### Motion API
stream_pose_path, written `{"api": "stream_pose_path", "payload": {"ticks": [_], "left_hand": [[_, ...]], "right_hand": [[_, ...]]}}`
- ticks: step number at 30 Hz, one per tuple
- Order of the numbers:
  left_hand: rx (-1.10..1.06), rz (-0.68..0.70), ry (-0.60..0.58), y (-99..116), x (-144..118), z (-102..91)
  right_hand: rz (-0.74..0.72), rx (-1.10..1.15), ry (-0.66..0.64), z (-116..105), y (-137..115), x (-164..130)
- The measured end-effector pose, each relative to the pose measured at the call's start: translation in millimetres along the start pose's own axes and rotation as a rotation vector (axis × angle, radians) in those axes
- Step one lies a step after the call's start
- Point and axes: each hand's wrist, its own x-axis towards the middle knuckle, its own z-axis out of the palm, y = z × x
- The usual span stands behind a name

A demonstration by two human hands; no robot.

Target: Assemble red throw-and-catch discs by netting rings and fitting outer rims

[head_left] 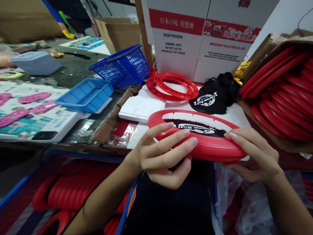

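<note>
Both your hands hold the red ring (215, 148), which is tilted above the near edge of the work surface, in front of your lap. Your left hand (166, 156) is half curled, its fingers spread along the near rim at the left; the place of its thumb cannot be told. Your right hand (254, 153) is closed more tightly, pinching the rim at the right end, fingertips above and the rest partly hidden below. Gripping at two separated places probably keeps the ring from twisting, and the tilt turns its inside toward you. Within the opening lies black mesh (195, 128) with white lettering; small pegs line the far inner edge.

Beyond the ring, two loose rings (156, 93) overlap on white board (139, 109), beside a pile of black pieces (207, 101) bearing similar print; both seem set there for short reach. The box (265, 47) at right stands tipped toward you, presumably so that its stacked rings (288, 89) come out easily. A white carton (181, 62) rises behind.
</note>
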Motion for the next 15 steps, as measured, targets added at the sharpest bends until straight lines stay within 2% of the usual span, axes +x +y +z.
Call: {"api": "stream_pose_path", "payload": {"ticks": [6, 15], "left_hand": [[0.048, 0.025, -0.029, -7, 4, -2.2], [-0.097, -0.053, -0.070, -2, 1, -3.1]], "right_hand": [[0.034, 0.027, -0.035, -2, -2, -2], [0.073, -0.001, -0.025, 4, -14, -5]]}}
